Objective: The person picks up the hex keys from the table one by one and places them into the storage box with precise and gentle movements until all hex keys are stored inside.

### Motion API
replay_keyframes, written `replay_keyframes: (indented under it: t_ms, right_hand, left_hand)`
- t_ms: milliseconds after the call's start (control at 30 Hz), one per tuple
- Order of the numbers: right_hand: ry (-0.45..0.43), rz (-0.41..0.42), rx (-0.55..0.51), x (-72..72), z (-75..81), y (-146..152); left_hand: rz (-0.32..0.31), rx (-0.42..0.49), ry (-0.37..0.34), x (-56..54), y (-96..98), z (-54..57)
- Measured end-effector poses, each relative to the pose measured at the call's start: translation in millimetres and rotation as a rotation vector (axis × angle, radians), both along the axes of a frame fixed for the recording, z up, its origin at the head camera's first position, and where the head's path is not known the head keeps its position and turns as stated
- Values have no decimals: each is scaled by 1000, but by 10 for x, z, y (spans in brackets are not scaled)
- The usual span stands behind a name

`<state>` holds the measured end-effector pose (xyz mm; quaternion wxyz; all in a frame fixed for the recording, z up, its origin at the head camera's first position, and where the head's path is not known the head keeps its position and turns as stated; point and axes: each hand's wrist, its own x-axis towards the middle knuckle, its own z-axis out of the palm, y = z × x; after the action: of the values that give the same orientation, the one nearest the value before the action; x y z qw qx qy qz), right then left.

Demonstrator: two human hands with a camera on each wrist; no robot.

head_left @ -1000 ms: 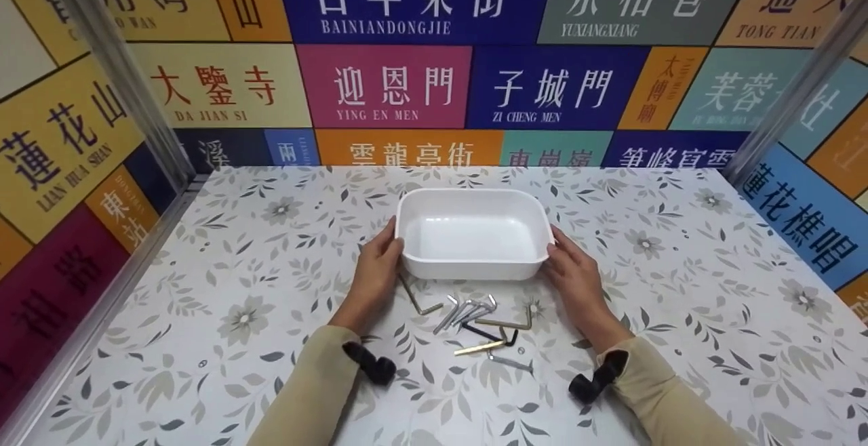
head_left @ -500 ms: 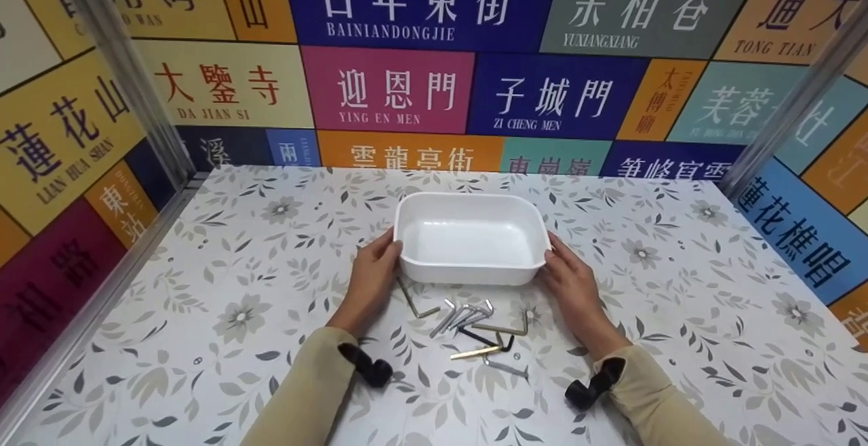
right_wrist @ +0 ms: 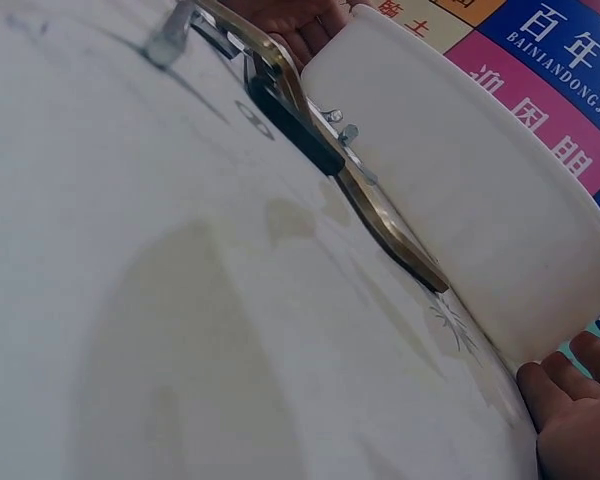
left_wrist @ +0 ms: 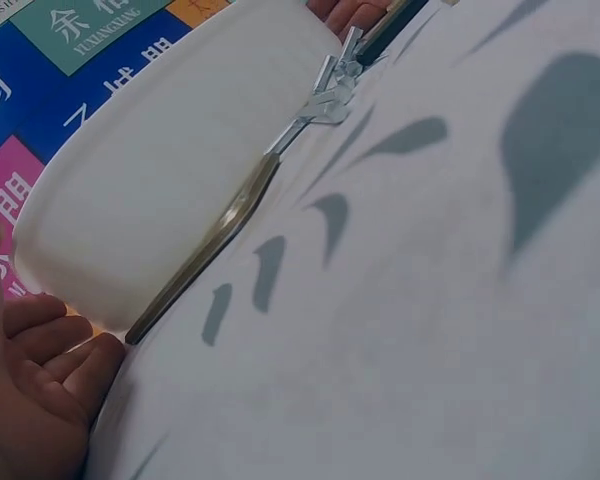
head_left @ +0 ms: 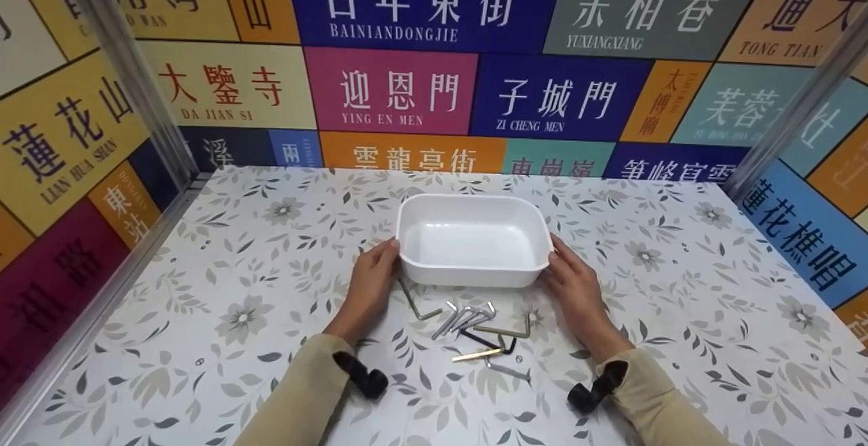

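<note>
A white plastic box (head_left: pixel 475 275) stands upright on the table between both hands, its inside bare. My left hand (head_left: pixel 367 282) holds it at the left end, thumb near the rim; in the left wrist view curled fingers (left_wrist: pixel 60 345) lie by its lower edge. At the other end, my right hand (head_left: pixel 578 289) holds the right side, its fingers (right_wrist: pixel 570 380) bent by the lower corner in the right wrist view. In front of the box lie several L-shaped hex keys: silver ones (head_left: pixel 463 318), a black one (head_left: pixel 480 337), and brassy ones such as this hex key (head_left: pixel 478 355).
A brassy hex key (head_left: pixel 409 298) lies close to my left hand, near the box's front left corner. The table (head_left: pixel 203 365) has a leaf-patterned cover. Behind it stands a wall (head_left: pixel 386 90) of coloured signs, with metal posts (head_left: pixel 146 93) at the corners.
My left fingers have slid slightly down and back along the box's end. The box and the hex keys keep their places; the head view has shifted a little.
</note>
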<state>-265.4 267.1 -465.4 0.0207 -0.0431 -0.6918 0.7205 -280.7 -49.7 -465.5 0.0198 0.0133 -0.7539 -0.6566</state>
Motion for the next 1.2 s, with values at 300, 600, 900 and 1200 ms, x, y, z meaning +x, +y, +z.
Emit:
replay_keyframes:
  t_ms: [300,600,900,1200]
  right_hand:
    - [1,-5,-17,8,-10,-15]
    - [0,-10,-3,18,14,-2]
    - [-6,-16,-30,9,-5,12]
    - [15,-9,-42,2,-7,-6]
  left_hand:
    - [5,88,-17,31,-32,3]
    - [-17,35,-19,101,-153,0]
    - [-20,-71,26,179,-213,-16]
    - [-182,-258,137,231,-387,138]
